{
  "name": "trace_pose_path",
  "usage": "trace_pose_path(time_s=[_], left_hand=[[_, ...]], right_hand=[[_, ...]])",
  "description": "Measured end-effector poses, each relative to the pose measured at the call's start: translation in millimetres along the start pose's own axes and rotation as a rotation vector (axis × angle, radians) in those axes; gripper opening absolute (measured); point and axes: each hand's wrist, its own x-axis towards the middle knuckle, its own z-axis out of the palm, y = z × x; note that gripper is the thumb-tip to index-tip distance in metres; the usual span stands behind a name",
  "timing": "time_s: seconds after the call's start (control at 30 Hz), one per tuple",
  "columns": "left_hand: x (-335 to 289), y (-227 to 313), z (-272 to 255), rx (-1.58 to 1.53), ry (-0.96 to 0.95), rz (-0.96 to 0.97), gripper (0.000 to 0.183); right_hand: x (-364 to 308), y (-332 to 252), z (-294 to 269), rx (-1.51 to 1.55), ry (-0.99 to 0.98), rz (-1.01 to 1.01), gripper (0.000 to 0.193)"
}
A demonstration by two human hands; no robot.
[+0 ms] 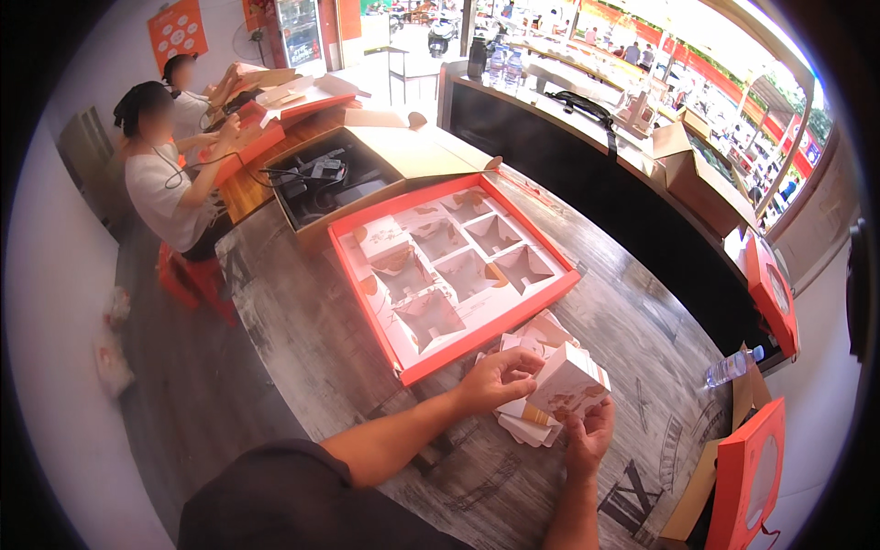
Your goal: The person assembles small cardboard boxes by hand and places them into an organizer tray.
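Note:
A small white folding carton (566, 378) with a brown and gold print is held up in front of me between both hands. My left hand (500, 379) pinches its left edge with thumb and fingers. At its lower right corner, my right hand (589, 434) grips the carton from below. Under and behind it lies a loose pile of flat white printed cardboard pieces (529, 429). Just beyond the pile is a large shallow orange-red box (458, 345), its white printed insert (380, 240) divided into several square open compartments.
An open brown carton (312, 225) with cables and dark devices stands behind the orange-red box. At the right are a water bottle (727, 369) and upright orange-red box lids (747, 477). A black-fronted counter (587, 188) curves along the far side. Two people work at a wooden table (246, 191), far left.

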Motion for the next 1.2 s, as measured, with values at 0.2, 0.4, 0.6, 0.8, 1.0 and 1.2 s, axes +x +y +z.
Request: trace_pose_path(time_s=[0.2, 0.4, 0.6, 0.8, 1.0, 1.2], left_hand=[[2.0, 10.9, -2.7, 0.167, -0.004, -0.077, 0.040], [1.9, 16.6, -2.0, 0.200, -0.045, -0.102, 0.047], [1.7, 9.2, -6.3, 0.164, -0.127, 0.025, 0.060], [4.1, -0.8, 6.7, 0.265, -0.048, 0.097, 0.066], [7.2, -20.0, -19.0, 0.583, 0.069, 0.126, 0.063], [4.7, -31.8, -3.7, 0.692, 0.185, 0.323, 0.054]], right_hand=[[3.2, 1.3, -7.6, 0.040, -0.005, 0.037, 0.062], [2.8, 3.2, -10.2, 0.046, -0.012, 0.076, 0.057], [7.6, -0.7, -9.9, 0.011, -0.036, 0.111, 0.056], [4.0, 0.0, -15.0, -0.069, -0.044, 0.115, 0.055], [7.7, -1.6, -12.1, -0.034, -0.065, 0.181, 0.053], [1.7, -2.7, -10.7, 0.015, -0.125, 0.144, 0.059]])
